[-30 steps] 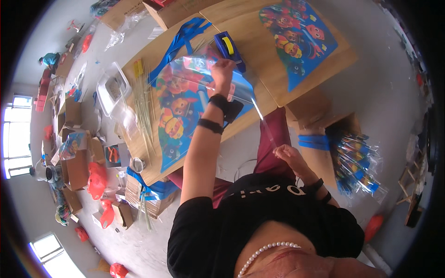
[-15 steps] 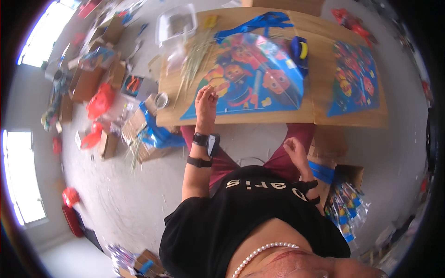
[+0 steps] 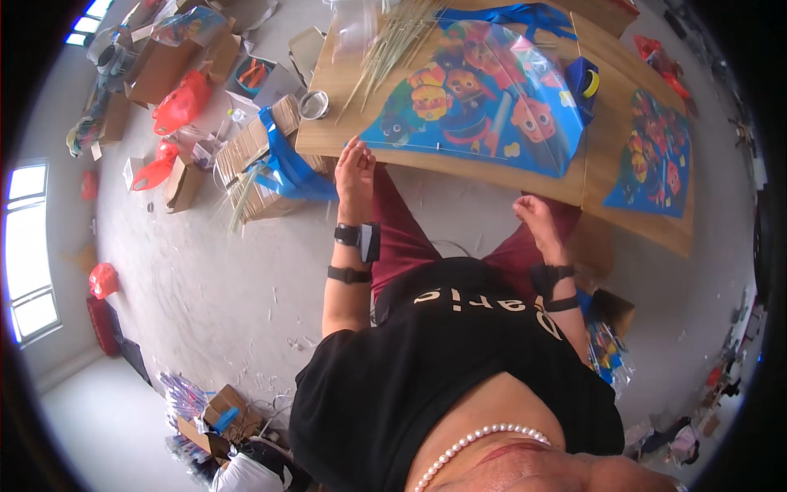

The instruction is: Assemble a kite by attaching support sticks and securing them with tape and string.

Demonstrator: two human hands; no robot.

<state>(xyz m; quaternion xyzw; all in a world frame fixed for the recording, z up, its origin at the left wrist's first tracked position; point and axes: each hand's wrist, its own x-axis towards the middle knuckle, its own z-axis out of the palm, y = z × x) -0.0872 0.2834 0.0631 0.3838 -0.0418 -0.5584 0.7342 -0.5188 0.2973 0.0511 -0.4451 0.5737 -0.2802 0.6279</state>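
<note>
A blue kite-shaped sheet (image 3: 459, 107) printed with cartoon figures lies on the wooden table, thin rods along its edges. At its near left corner is my left hand (image 3: 355, 176), fingers curled and pinched together; whether they grip the corner I cannot tell. My right hand (image 3: 539, 221) hangs above my right thigh, off the table's near edge, with thumb and fingers curled together. Anything inside its fingers is hidden. Both wrists wear black bands. Beyond the sheet's right end stands a blue tape dispenser (image 3: 583, 84) with a yellow roll.
Thin pale sticks (image 3: 398, 49) lie on the table's left, near a round tape roll (image 3: 313, 104). A second printed sheet (image 3: 653, 156) rests at the right. Cardboard boxes (image 3: 254, 156), a blue bag (image 3: 291, 168) and red bags (image 3: 182, 102) crowd the floor at left.
My left hand has gone from over the sheet to its near left corner. My right hand has risen toward the table edge. The whole view has shifted, with the table now higher in it.
</note>
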